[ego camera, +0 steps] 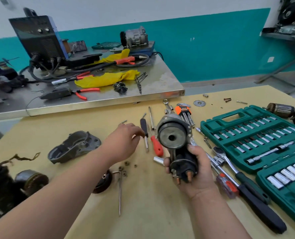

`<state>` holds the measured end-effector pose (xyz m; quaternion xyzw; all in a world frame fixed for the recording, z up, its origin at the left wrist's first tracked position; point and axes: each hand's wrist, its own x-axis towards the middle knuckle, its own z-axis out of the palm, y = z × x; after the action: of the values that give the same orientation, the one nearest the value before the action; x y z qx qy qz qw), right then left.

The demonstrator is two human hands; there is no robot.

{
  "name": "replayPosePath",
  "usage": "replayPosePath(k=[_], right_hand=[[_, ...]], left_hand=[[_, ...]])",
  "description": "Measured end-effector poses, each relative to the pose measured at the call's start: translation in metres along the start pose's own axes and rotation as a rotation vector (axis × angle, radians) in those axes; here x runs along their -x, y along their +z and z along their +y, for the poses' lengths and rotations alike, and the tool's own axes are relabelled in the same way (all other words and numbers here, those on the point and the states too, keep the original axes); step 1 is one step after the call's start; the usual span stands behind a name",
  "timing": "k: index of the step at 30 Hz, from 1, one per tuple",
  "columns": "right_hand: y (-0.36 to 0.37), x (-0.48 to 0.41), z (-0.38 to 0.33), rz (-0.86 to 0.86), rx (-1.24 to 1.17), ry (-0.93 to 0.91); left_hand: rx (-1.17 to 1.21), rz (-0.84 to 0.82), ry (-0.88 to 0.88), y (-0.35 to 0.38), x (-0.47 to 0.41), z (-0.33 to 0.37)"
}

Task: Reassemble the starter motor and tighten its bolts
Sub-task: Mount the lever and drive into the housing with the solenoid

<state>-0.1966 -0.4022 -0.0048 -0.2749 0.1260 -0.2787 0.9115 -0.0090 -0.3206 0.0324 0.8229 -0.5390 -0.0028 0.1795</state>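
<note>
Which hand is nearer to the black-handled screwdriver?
Left. The left hand is just left of the black-handled screwdriver, fingers almost touching it; the right hand grips the starter motor farther right.

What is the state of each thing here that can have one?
starter motor, held up, end housing off
right hand, grips the starter motor
left hand, at the black screwdriver, hold unclear
end housing, lying apart on the table
socket case, open
</note>
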Motion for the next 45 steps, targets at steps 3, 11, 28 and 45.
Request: replayPosePath(k=[3,11,28,45], right_hand=[[-0.001,-0.003,0.001,0.14,-0.048,-0.036],[-0.005,-0.007,0.006,0.3,-0.022,-0.113],[-0.002,-0.007,0.014,0.255,0.212,-0.116],[0.006,-0.002,0.026,0.249,0.739,-0.305]], left_hand=[[0.079,0.064,-0.08,-0.012,0.044,-0.023],[0.055,0.257,-0.138,0.005,0.129,-0.057],[-0.089,-0.013,-0.299,0.014,-0.011,-0.027],[0.424,0.283,-0.35,-0.002,0.091,0.017]])
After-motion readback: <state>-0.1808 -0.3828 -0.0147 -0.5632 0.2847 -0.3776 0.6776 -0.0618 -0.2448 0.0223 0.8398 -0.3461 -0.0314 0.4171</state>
